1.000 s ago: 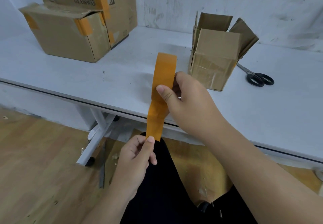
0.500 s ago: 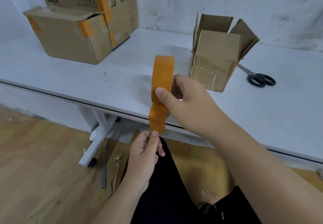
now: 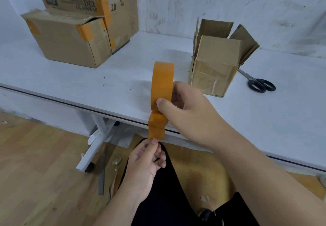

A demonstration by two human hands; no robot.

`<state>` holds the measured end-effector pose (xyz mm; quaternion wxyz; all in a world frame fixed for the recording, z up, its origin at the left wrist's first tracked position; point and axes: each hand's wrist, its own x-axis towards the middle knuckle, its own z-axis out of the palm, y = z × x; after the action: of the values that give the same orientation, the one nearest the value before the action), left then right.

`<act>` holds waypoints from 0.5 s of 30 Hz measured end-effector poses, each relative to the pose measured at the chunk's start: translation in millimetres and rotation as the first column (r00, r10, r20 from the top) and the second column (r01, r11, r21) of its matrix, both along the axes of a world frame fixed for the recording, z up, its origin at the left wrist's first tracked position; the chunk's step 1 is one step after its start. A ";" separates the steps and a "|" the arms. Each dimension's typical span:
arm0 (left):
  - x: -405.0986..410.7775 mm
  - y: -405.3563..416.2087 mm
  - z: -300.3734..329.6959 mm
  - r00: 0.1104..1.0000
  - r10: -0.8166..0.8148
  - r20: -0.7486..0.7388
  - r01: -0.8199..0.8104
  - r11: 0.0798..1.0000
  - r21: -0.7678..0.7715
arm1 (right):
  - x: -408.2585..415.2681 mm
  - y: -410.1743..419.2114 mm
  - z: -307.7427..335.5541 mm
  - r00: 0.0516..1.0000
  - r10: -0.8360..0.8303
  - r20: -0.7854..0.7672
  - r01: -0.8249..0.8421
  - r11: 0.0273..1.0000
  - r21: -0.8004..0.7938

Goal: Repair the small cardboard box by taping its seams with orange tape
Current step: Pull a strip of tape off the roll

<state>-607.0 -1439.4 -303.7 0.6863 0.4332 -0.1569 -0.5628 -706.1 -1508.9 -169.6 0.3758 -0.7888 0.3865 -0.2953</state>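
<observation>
My right hand [image 3: 188, 112] holds the orange tape roll [image 3: 162, 82] upright over the table's front edge, thumb pressed on its outer face. A short strip of tape [image 3: 157, 127] hangs down from the roll. My left hand [image 3: 144, 162] pinches the strip's free end between thumb and fingers, just below the table edge. The small cardboard box [image 3: 215, 67] stands on the white table [image 3: 123, 82] behind and to the right of the roll, its top flaps open and clear tape across its front.
Two bigger cardboard boxes [image 3: 70, 37] patched with orange tape sit at the back left. Black-handled scissors [image 3: 259, 82] lie right of the small box. Below the table are a white leg [image 3: 95, 146] and a wooden floor with scraps.
The pulled-out strip has grown shorter: my left hand has risen toward the roll while still pinching the tape end. The roll has stayed in my right hand.
</observation>
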 end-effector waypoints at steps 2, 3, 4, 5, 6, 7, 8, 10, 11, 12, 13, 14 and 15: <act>0.4 2.9 3.2 0.999 -0.016 0.033 0.015 1.000 0.018 | 0.0 -0.3 -0.5 1.000 0.000 -0.001 0.000 1.000 -0.004; 0.8 4.2 5.3 0.998 -0.024 0.053 0.022 0.999 0.028 | 0.2 -0.5 -0.5 1.000 -0.003 0.002 0.003 1.000 -0.005; 1.5 5.2 7.5 0.997 -0.027 0.070 0.025 0.999 0.031 | 0.2 -0.8 -0.4 1.000 -0.007 0.009 0.007 1.000 -0.007; 2.1 5.7 9.5 0.996 -0.026 0.088 0.024 0.999 0.028 | 0.3 -1.0 -0.4 1.000 -0.009 0.018 0.009 1.000 -0.008; 2.6 5.8 11.5 0.994 -0.024 0.103 0.022 1.000 0.021 | 0.4 -1.5 -0.3 1.000 -0.012 0.027 0.012 1.000 -0.009; 2.8 5.5 13.8 0.994 -0.022 0.109 0.021 1.000 0.012 | 0.7 -1.6 -0.3 0.999 -0.016 0.033 0.016 1.000 -0.009; 2.7 4.8 16.6 0.994 -0.023 0.109 0.023 1.000 0.005 | 1.0 -1.7 0.0 0.999 -0.020 0.039 0.020 1.000 -0.008; 1.2 2.4 22.2 0.992 -0.029 0.126 0.029 1.000 0.003 | 1.3 -2.0 0.7 0.999 -0.025 0.046 0.026 1.000 -0.016; 0.0 1.3 24.7 0.989 -0.028 0.145 0.026 1.000 0.013 | 1.4 -2.3 1.1 0.999 -0.025 0.046 0.026 0.999 -0.023; -1.3 0.2 26.6 0.987 -0.023 0.161 0.019 1.000 0.024 | 1.3 -2.6 1.2 0.999 -0.024 0.044 0.025 0.999 -0.029; -2.5 -0.6 28.1 0.985 -0.018 0.172 0.013 0.999 0.031 | 1.1 -2.8 1.4 0.999 -0.021 0.043 0.023 0.999 -0.036; -3.2 -1.0 28.5 0.984 -0.012 0.179 0.006 1.000 0.031 | 0.4 -3.1 1.5 0.999 -0.020 0.042 0.022 0.999 -0.041; -3.4 -1.2 28.6 0.982 -0.003 0.190 -0.002 1.000 0.026 | -0.1 -3.3 1.6 0.999 -0.020 0.041 0.022 0.999 -0.046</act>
<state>-610.4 -1440.7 -275.0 0.6623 0.4937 -0.2143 -0.5213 -706.2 -1512.2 -168.1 0.3619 -0.7872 0.3800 -0.3238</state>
